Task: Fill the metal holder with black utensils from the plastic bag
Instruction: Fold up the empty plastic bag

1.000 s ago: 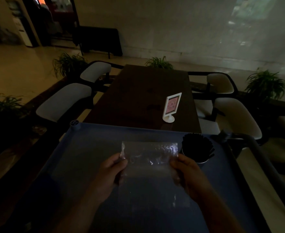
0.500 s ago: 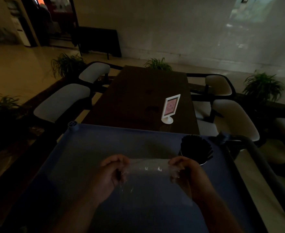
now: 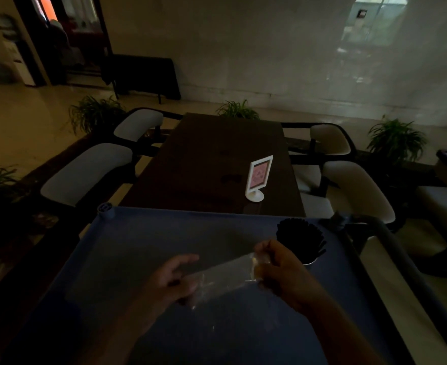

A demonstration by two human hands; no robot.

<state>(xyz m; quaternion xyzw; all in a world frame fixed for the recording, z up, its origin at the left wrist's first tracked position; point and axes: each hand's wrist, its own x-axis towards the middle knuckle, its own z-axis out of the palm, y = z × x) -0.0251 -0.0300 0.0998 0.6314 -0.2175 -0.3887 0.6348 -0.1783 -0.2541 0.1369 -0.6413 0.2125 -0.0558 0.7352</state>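
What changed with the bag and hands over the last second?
The plastic bag, held up flat a second ago, has been lowered and gathered into a narrow strip. The right hand bunches its end near the metal holder; the left hand has spread its fingers, grip unclear. Holder, black utensils and sign stand unchanged.

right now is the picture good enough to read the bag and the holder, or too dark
Head view: very dim; the plastic bag shows only as faint glints between the slightly blurred left hand and right hand; the black utensils merge into one dark mass, only a sliver of the metal holder lit; the white sign stand reads clearest.
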